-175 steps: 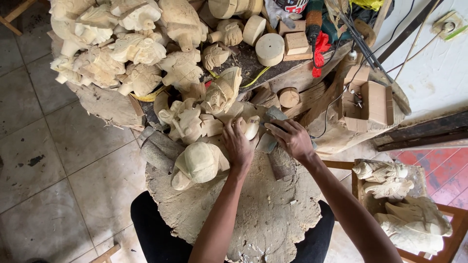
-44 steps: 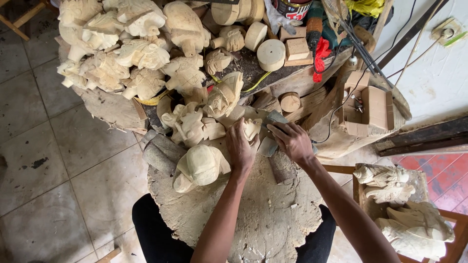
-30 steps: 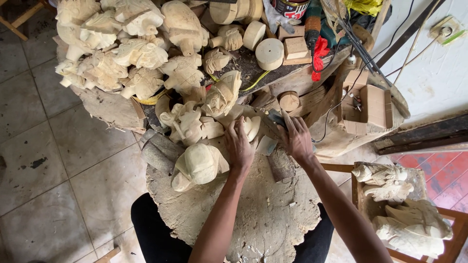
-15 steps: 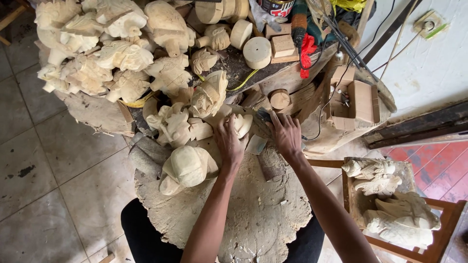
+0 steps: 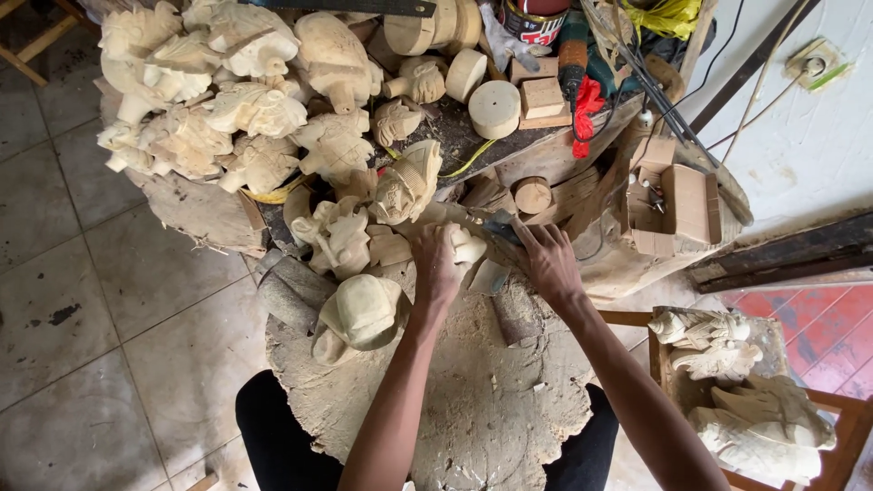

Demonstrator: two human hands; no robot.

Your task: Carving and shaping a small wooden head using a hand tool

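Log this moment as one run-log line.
left hand: grips pale wood carving | right hand: on dark tool | surface: stump block

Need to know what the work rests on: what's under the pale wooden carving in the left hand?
The left hand holds the carving over a chip-strewn stump top. The contact spot beneath is hidden by the hand.

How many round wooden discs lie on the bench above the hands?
3: one pale disc mid-bench, one tilted disc just up-left of it, one smaller brown disc nearer the right hand. Clutter may hide more.
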